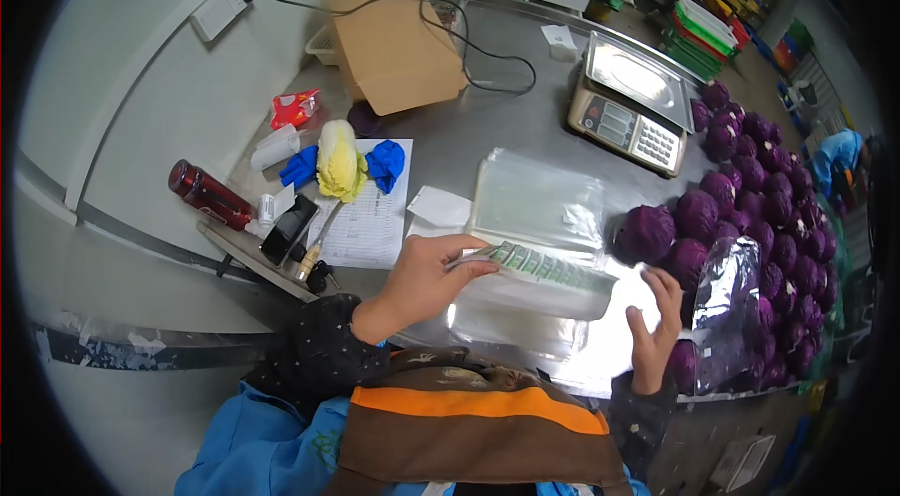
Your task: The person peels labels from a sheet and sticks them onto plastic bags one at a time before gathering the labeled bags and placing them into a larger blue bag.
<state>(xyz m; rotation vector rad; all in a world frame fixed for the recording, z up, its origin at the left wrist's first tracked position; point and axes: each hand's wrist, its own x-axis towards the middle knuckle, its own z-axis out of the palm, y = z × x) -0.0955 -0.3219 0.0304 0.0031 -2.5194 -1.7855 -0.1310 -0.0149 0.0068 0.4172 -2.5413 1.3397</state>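
My left hand (436,276) pinches one end of a sheet of labels (553,273) with green print in rows. The sheet is held above the steel table (525,102), its white part sagging toward the right. At its far end my right hand (653,323) is raised, thumb and fingers apart, with nothing visible in it. Beneath and behind the sheet lie stacks of clear plastic bags (539,201). A folded white paper (441,205) lies beside them, close to my left hand.
Purple cabbages (750,191) are heaped on the right, with a clear plastic bag (729,285) over some. A scale (633,102) stands at the back, a cardboard box (394,41) at the back left. A napa cabbage (339,161), knife (314,252) and red bottle (211,194) lie left.
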